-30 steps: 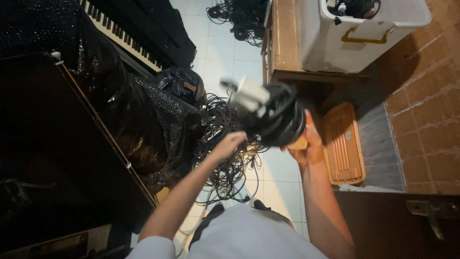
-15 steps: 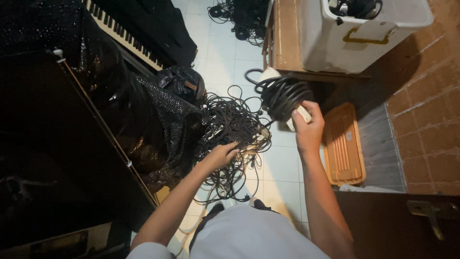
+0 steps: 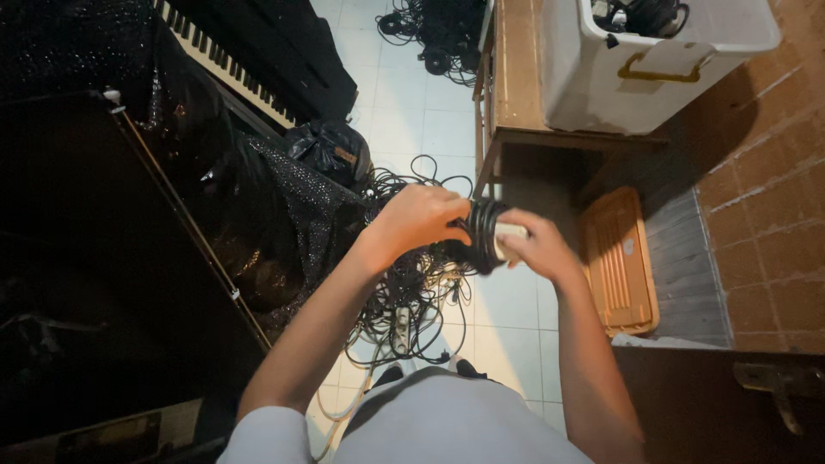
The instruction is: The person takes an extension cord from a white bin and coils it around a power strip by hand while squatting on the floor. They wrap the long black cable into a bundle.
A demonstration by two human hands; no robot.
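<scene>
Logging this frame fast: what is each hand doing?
Left hand: closed on the coiled black cable.
Right hand: closed on the same coil.

A coiled cable [image 3: 483, 234] sits gripped between the left hand [image 3: 418, 219] and the right hand [image 3: 534, 247], above a tangle of cables [image 3: 411, 296] on the floor, with a keyboard [image 3: 225, 73] far left, a tub [image 3: 640, 64] on a table [image 3: 514, 77] far right, and a crate [image 3: 619, 262] just right of the hands.
</scene>
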